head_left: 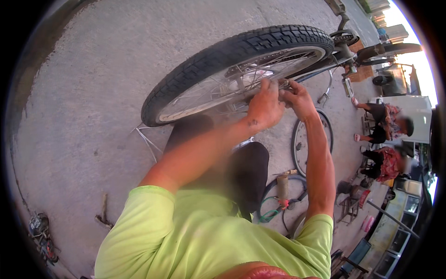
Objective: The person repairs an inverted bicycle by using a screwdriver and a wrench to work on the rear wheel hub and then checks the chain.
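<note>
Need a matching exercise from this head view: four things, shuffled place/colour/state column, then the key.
Things
1. large bicycle tyre
2. T-shirt
3. loose wheel
4. left hand

Place, colour or state
A. lying on the ground, partly hidden by the right forearm
B. lime green
C. close beside the right hand
D. black, with a chunky tread

Right pairs: 1-D, 2-B, 3-A, 4-C
</note>
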### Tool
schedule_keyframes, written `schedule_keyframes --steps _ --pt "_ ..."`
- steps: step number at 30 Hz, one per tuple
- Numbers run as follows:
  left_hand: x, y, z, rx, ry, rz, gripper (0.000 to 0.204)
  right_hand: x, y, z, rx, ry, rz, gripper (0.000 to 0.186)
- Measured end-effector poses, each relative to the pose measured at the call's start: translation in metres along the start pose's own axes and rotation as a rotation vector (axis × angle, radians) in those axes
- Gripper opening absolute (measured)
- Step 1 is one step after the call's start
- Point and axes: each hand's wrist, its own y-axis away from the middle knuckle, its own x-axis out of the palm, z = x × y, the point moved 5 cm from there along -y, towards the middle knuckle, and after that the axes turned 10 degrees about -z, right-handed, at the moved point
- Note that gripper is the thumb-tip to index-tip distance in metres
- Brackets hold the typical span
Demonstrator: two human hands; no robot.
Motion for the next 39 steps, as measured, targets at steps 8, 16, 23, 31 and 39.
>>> schedule_keyframes --steps 8,16,23,31,39 --pt "-0.010 0.001 -0.005 -0.079 0.064 0.034 0.052 -0.001 -0.003 -0.009 0.063 -0.065 -0.020 0.035" --pt "-0.009 0.000 -0.001 -0.057 0.032 0.050 0.053 -0.002 0.000 -0.007 0.053 -0.042 -0.023 0.035" --pt "-0.019 -0.008 -0.003 -0.091 -0.002 0.170 0.053 -0.003 0.000 -0.007 0.005 0.011 -0.024 0.035" --pt "-0.018 -0.005 0.000 -0.013 0.038 0.087 0.052 -0.003 0.001 -0.002 -0.025 0.053 -0.011 0.034" --pt "-0.016 -0.004 -0.003 -0.029 0.053 0.027 0.053 -0.003 0.000 -0.003 -0.037 0.060 -0.006 0.032"
